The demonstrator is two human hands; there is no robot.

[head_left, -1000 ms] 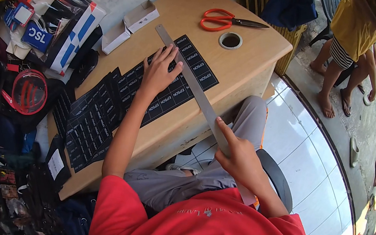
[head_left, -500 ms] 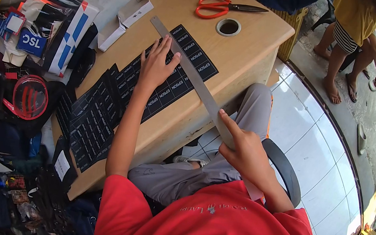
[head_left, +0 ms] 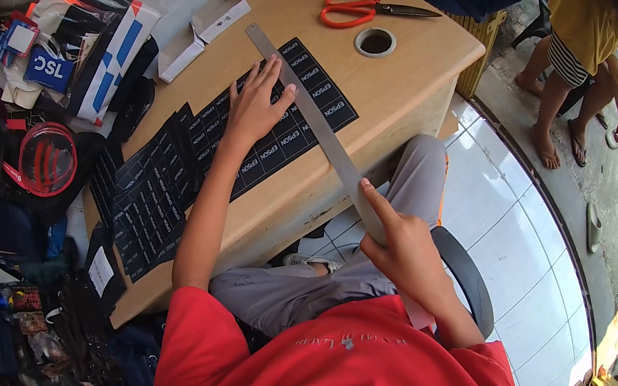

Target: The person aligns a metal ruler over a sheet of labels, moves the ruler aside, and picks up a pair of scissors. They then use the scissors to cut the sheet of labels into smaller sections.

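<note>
A long metal ruler (head_left: 324, 132) lies slantwise across a black sheet (head_left: 285, 137) printed with EPSON labels. My left hand (head_left: 260, 104) is spread on the sheet, its fingertips touching the ruler near its far end. Beyond the table's front edge, my right hand (head_left: 399, 236) is wrapped round the near end of the ruler. More printed black sheets (head_left: 151, 196) overlap at the left of the wooden table (head_left: 406, 87). Orange-handled scissors (head_left: 354, 8) lie at the back, close to a round hole (head_left: 375, 43) in the tabletop.
An open white box (head_left: 203, 35) sits at the table's back left. Plastic-wrapped goods (head_left: 77, 47) and dark bags (head_left: 3, 233) crowd the left side. A person in a yellow top (head_left: 585, 31) is at the upper right. A dark chair part (head_left: 465, 278) shows beside my leg.
</note>
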